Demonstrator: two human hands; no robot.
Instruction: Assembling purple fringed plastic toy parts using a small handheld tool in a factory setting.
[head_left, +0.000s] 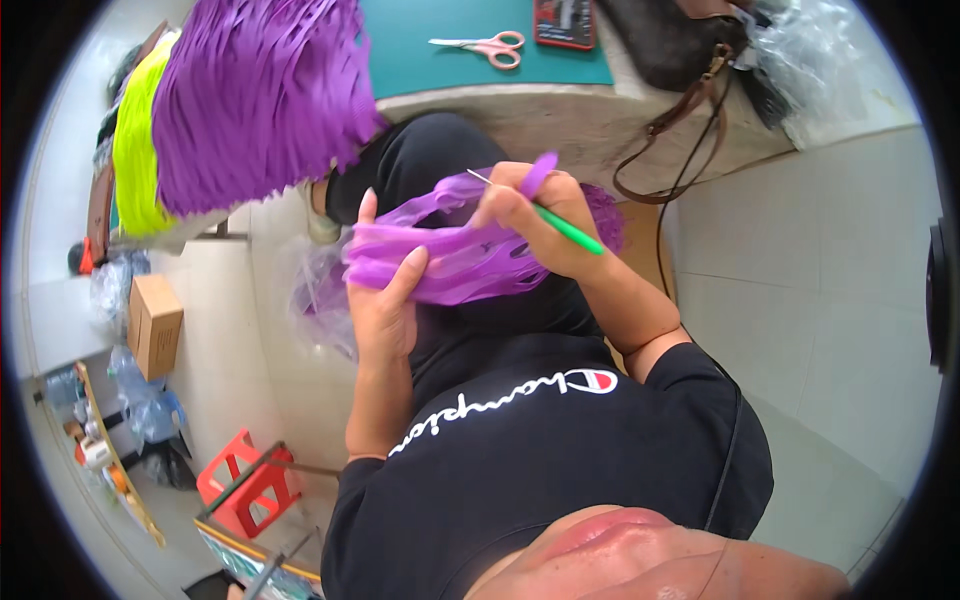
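- While my left hand clamps purple strips, my right hand pinches the green tool.
- Possible fault: tip snagging strips, should my grip slacken.

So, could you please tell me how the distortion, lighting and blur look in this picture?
Head view: black surrounds the rounded rim, and the table edge bows; head view: light is bright, with white glints on the clear plastic; head view: the held purple strips look soft, perhaps from motion.

Hands holding purple strips and green-handled tool, scissors on mat
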